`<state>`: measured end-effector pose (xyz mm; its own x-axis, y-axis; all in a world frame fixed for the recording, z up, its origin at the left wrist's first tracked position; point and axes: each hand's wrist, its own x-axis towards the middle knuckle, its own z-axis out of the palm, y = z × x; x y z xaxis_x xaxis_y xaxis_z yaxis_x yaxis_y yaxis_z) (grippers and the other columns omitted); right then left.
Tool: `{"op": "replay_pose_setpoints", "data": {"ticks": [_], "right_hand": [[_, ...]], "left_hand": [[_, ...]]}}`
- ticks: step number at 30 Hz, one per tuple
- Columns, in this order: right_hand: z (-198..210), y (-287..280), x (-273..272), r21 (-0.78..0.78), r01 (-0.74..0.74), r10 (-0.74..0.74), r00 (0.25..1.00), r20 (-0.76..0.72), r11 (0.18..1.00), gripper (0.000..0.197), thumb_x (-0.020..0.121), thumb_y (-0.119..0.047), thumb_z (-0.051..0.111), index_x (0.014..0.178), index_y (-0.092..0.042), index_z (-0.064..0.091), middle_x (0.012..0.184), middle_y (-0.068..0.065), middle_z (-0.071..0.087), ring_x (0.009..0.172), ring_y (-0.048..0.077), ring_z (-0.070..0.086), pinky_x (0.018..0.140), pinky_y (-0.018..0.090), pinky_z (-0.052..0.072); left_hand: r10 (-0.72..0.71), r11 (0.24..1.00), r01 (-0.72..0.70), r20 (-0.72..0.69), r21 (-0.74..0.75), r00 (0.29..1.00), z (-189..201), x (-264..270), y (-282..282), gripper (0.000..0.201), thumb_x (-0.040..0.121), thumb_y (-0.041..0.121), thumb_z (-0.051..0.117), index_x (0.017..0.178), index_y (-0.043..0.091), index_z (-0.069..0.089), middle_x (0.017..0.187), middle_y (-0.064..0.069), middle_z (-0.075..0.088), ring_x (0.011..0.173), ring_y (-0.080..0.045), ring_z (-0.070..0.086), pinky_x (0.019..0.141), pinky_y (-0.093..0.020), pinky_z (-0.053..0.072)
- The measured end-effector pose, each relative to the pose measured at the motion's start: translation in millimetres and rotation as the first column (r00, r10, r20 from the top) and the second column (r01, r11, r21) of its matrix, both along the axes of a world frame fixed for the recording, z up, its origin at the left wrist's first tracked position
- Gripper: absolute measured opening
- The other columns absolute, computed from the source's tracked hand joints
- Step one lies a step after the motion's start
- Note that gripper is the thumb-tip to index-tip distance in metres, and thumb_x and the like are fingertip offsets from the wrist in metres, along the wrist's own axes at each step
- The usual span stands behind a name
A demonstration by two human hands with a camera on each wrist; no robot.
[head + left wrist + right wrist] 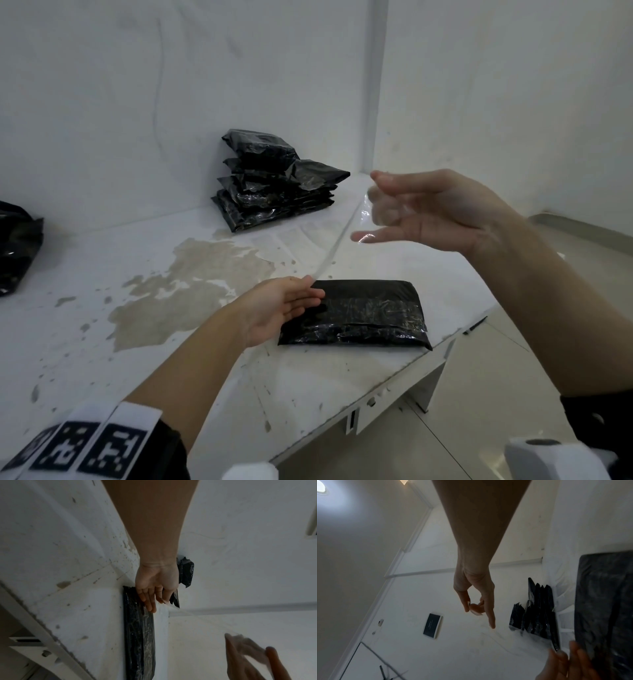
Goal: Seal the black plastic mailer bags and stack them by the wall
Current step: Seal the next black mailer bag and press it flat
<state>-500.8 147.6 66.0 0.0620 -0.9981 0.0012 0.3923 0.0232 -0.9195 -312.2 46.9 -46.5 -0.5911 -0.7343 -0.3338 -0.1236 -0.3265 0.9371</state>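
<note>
The table (102, 274) was big, white and stained, and it sat in a corner of the wall (137, 85). A stack (274, 181) of black bags leaned by that wall, far past both hands. That was where done bags went, I think.

One bag (356, 315) lay flat close to the table's near edge, right at the left fingertips. The left hand (277, 308) lay on the bag's end with fingers nearly straight, pressing it down. It looked like that kept the bag from sliding.

The right hand (428, 209) was up in the air, above and beyond the bag. Its thumb and a bent finger pinched one end of a clear strip (337, 240), and the other fingers stuck out loose. The strip ran down in a tight line to the left fingertips. I think it was the peel-off cover from the sticky flap, pulled away so the bag could close.

There was lots of bare table between the fingers and the stack.
</note>
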Motion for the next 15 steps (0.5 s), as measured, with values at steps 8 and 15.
{"op": "replay_pose_setpoints", "data": {"ticks": [8,15], "right_hand": [[-57,51,-44,0.213,0.162,-0.166,0.986,0.001,0.964,0.072,0.034,-0.008,0.096,0.093,-0.010,0.054,0.073,0.003,0.059,0.052,0.011,0.056,0.074,0.052,0.056],[-100,58,-39,0.363,0.480,-0.470,0.874,-0.122,0.799,0.044,0.066,0.006,0.066,0.106,-0.007,0.052,0.076,0.007,0.063,0.052,0.013,0.060,0.054,0.033,0.058]], "left_hand": [[0.070,0.996,-0.077,-0.119,-0.053,0.990,-15,3,3,0.017,0.098,0.016,0.048,0.084,0.011,0.055,0.102,-0.003,0.071,0.099,-0.014,0.062,0.081,-0.022,0.043],[0.152,0.985,-0.165,-0.225,-0.041,0.962,-23,8,8,0.020,0.098,0.006,0.045,0.080,0.007,0.055,0.100,-0.005,0.068,0.094,-0.014,0.060,0.082,-0.023,0.046]]}}
